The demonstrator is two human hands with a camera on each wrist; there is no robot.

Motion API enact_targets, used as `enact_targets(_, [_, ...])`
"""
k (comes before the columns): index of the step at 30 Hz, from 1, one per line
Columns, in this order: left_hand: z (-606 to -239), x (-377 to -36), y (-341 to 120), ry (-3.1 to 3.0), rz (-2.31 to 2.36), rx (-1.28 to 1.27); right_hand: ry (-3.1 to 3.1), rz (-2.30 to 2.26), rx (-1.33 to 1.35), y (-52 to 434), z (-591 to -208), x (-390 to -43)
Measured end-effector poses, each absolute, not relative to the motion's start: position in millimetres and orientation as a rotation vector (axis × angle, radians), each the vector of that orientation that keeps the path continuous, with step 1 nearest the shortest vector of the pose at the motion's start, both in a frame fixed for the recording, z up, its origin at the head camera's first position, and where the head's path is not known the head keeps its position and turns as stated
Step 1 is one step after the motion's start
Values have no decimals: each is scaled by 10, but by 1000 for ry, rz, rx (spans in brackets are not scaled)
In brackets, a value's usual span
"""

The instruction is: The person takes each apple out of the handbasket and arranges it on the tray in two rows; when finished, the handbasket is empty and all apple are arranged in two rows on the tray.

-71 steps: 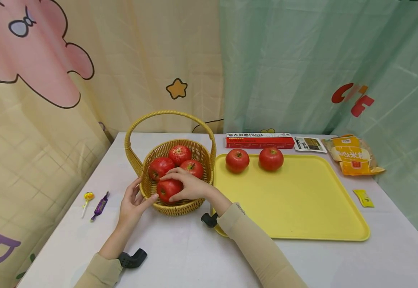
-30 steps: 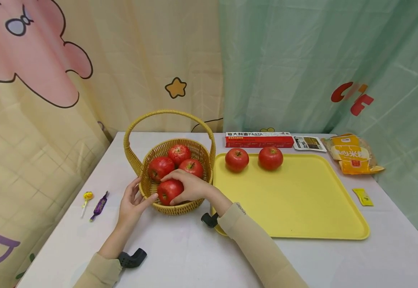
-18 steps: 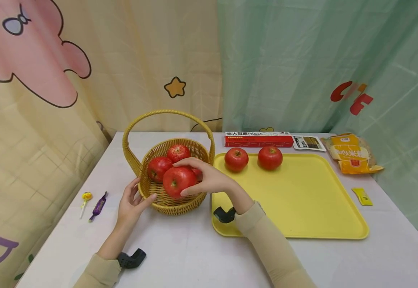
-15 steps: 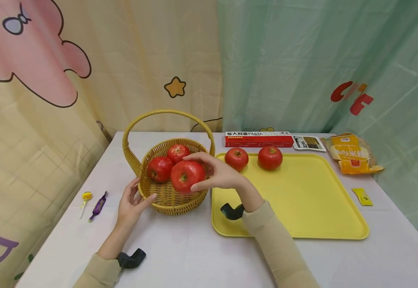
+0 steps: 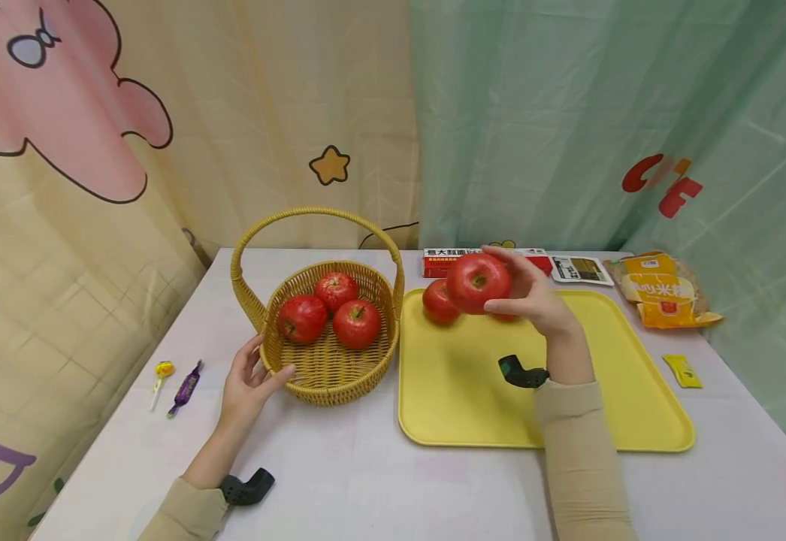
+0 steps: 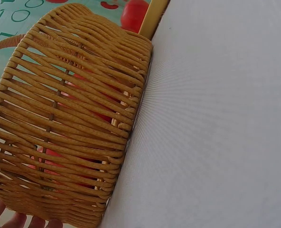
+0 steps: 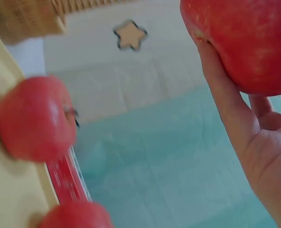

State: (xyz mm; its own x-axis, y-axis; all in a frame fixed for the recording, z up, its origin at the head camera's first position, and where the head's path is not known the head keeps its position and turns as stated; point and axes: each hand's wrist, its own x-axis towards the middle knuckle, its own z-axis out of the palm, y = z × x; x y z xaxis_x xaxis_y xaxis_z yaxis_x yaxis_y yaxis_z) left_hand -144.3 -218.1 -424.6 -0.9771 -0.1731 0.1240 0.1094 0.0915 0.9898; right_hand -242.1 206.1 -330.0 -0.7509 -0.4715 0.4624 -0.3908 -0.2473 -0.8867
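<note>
My right hand (image 5: 531, 300) grips a red apple (image 5: 479, 282) between thumb and fingers, raised over the back of the yellow tray (image 5: 474, 406). In the right wrist view the held apple (image 7: 247, 42) is close up at the top right. Behind it in the head view are two apples on the tray; one apple (image 5: 439, 302) is partly covered, the other mostly hidden. At the left, my left hand (image 5: 247, 387) holds the wicker basket (image 5: 339, 391) by its near left rim, thumb over the edge and fingers against the outer wall. Three apples (image 5: 357, 324) lie in the basket.
A red pasta box (image 5: 436, 267), a small flat packet (image 5: 582, 270) and an orange food bag (image 5: 666, 289) lie along the back right. A yellow sachet (image 5: 684, 371) is right of the tray. Far left are a lollipop (image 5: 161, 376) and a purple wrapped candy (image 5: 186, 387).
My right hand has taken hold of the nearest apple in the basket, lifted it out and carried it right, over the tray. The left hand has stayed at the basket's rim.
</note>
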Motion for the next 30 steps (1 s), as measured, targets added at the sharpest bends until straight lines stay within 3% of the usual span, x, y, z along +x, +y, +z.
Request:
enact_targets(4, [-4244,-1443,-2178,-2145,-2000,65,1991,-2442,-797,2403,-3370,-2473])
enact_targets(12, [-4246,-1443,-2174,-2128,-2010,46,2004,-2841,173,2809,-3563,-2538])
enact_targets(20, [-4257,-1439,-2169,-2139,-2003,54,1799,-2993,758,2970,-3870,-2662])
enact_targets(24, [-4254,-1439,-2170,-2132,-2007,55,1925,-2827,965,2982,-3976,-2730])
enact_targets(30, [-4246,-1441,-2177,-2137,-1999,52,2165,-2603,1049,2940,-4077,-2818])
